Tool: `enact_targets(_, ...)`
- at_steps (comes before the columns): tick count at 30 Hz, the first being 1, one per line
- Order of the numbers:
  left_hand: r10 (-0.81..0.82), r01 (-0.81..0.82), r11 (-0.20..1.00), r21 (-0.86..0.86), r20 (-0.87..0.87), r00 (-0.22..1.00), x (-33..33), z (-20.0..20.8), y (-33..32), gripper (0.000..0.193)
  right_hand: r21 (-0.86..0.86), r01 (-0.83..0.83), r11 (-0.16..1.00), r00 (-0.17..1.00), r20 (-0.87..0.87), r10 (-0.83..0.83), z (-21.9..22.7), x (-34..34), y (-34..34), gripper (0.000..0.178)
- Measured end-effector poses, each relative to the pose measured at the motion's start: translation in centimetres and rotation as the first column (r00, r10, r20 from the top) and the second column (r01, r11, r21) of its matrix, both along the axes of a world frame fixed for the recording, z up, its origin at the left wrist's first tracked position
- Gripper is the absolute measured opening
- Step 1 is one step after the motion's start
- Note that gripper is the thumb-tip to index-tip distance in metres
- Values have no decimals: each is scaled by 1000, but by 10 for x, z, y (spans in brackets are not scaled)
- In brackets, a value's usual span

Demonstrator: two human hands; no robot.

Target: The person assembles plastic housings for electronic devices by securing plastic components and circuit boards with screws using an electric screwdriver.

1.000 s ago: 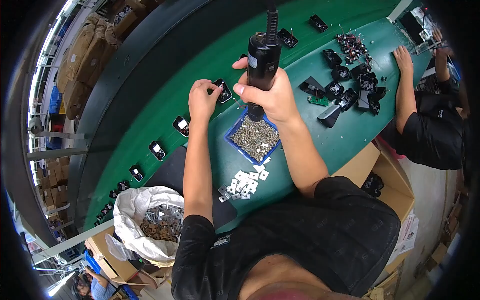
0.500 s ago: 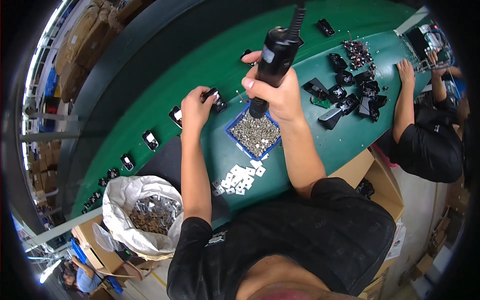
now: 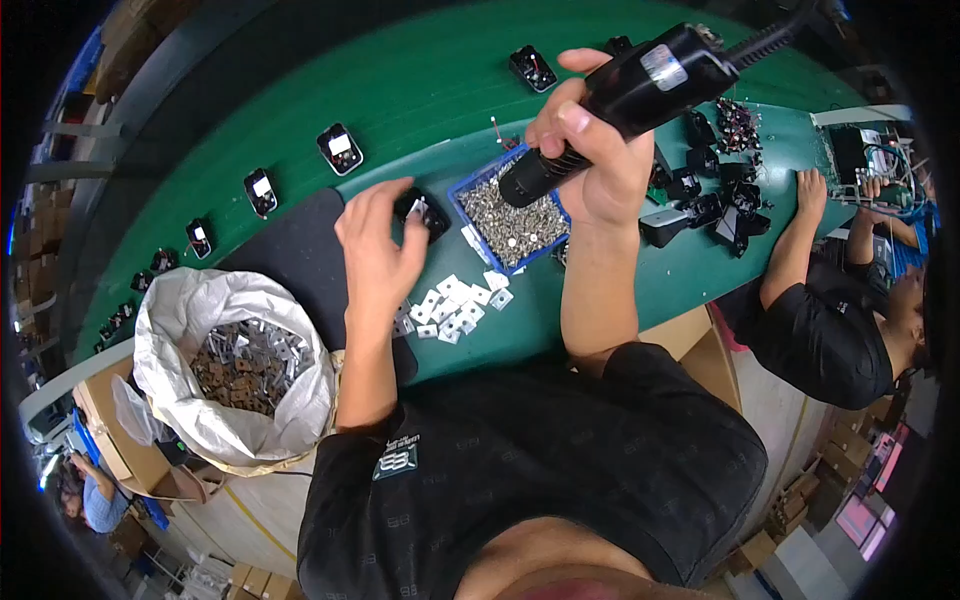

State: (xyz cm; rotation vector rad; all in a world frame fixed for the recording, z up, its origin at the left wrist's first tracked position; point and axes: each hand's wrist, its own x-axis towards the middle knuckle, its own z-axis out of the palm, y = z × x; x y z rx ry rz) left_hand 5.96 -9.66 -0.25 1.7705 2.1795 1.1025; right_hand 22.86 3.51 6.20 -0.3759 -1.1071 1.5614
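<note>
My right hand [image 3: 612,165] is wrapped round a black corded electric screwdriver [image 3: 640,85], tilted so its nose points down and left. That nose hangs over a blue tray [image 3: 516,268] full of small metal screws [image 3: 500,225]; whether the bit touches them I cannot tell. To the left of the tray, my left hand [image 3: 378,240] grips a small black plastic housing [image 3: 428,214] between thumb and fingers, and partly hides it. Small white square plates [image 3: 458,308] with holes lie in a loose pile just nearer than the tray.
Black housings with white pieces inside [image 3: 340,150] line the green conveyor belt [image 3: 420,90]. A white sack [image 3: 165,340] of metal parts stands at left. Black housings [image 3: 735,205] and wired parts [image 3: 738,125] lie at right, near a co-worker's hand [image 3: 811,190].
The view has shifted. My left hand has brought the black housing from the belt's edge nearer to me. The screwdriver has gone from nearly upright to leaning right.
</note>
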Motion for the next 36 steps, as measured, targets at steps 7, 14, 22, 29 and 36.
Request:
enact_targets(7,-253,249,967,48,140,957,31,4,7,31,20,-45,999,997,-63,47,5,1,-8,45)
enact_targets(14,-244,238,969,60,340,908,42,-4,7,16,43,-66,997,998,-14,67,8,5,-10,47)
enact_targets(22,-201,145,977,157,904,377,48,-26,-6,14,16,-38,999,965,-260,41,14,6,-16,46)
enact_targets(29,-297,162,953,256,900,321,50,-28,-11,19,33,-96,995,947,-305,101,13,5,-17,46)
enact_targets(36,-325,179,943,281,892,312,48,-31,-12,20,145,-146,979,970,-172,170,8,8,-16,50)
